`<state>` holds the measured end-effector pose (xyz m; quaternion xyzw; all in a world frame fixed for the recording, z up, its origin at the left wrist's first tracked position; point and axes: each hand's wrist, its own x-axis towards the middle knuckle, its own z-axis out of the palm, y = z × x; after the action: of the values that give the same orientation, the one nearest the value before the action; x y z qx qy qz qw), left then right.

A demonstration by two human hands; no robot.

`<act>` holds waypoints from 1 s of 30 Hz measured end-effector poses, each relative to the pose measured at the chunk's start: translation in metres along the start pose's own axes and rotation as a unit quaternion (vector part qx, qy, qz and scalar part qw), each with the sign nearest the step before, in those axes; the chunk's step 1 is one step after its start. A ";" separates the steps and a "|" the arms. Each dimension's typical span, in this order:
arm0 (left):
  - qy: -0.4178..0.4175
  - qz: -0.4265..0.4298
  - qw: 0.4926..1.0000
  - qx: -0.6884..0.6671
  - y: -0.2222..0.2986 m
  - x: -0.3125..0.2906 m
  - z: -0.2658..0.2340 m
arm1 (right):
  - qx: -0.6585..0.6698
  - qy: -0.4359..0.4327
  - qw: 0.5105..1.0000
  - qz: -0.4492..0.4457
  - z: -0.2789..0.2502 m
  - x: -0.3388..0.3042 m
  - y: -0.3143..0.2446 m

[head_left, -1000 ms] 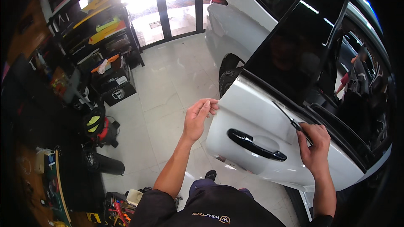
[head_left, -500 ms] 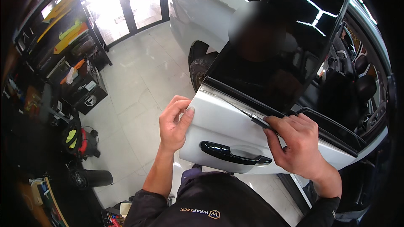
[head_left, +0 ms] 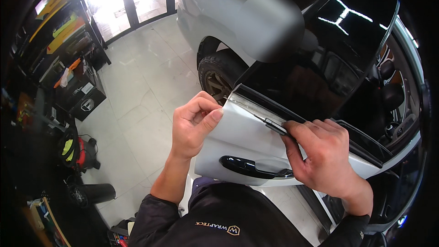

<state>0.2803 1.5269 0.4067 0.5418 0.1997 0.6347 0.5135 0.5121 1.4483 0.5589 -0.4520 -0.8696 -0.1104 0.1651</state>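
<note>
The white car door (head_left: 242, 132) stands open in front of me, its black handle (head_left: 249, 166) low on the panel. My right hand (head_left: 320, 151) grips a slim utility knife (head_left: 274, 126) with a dark body. The knife's thin tip points left and lies along the pale strip (head_left: 249, 105) beneath the window, close to or touching it. At the door's upper left corner my left hand (head_left: 194, 123) is pinched closed, thumb against the bent fingers. Whatever sits between those fingertips is too small to make out.
Dark window glass (head_left: 315, 73) rises beyond the strip. Behind the door are the car's rear wheel (head_left: 219, 77) and white body side. Shelves with yellow boxes (head_left: 64, 36), a red and black vacuum cleaner (head_left: 82, 153) and a black cylinder (head_left: 98, 193) stand at left on the tiled floor.
My left hand has shifted up toward the door's corner, its fingers now pinched. The knife has moved slightly left along the strip. My view has shifted, showing more of the rear wheel.
</note>
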 end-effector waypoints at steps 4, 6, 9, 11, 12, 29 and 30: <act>0.001 0.003 1.000 -0.004 -0.001 -0.003 -0.001 | -0.034 -0.035 0.999 -0.007 -0.005 0.005 -0.007; 0.002 0.003 1.000 0.009 0.000 -0.004 -0.002 | -0.060 -0.044 0.997 -0.010 -0.008 0.006 -0.009; 0.008 -0.002 1.000 0.006 -0.003 -0.005 -0.002 | -0.098 -0.050 0.994 -0.013 -0.012 0.009 -0.008; 0.013 0.007 1.000 0.005 -0.005 -0.006 0.000 | -0.104 -0.061 0.993 -0.011 -0.014 0.009 -0.004; 0.017 0.011 1.000 0.005 -0.006 -0.006 0.000 | -0.102 -0.063 0.993 -0.010 -0.013 0.008 -0.003; 0.056 0.031 0.997 0.033 -0.017 -0.022 0.004 | -0.154 -0.073 0.985 0.000 -0.013 -0.043 0.013; 0.061 0.033 0.997 0.039 -0.017 -0.022 0.003 | -0.156 -0.072 0.985 -0.001 -0.014 -0.045 0.015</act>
<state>0.2881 1.5135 0.3830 0.5282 0.2376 0.6747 0.4576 0.5513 1.4180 0.5547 -0.4784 -0.8516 -0.2122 0.0299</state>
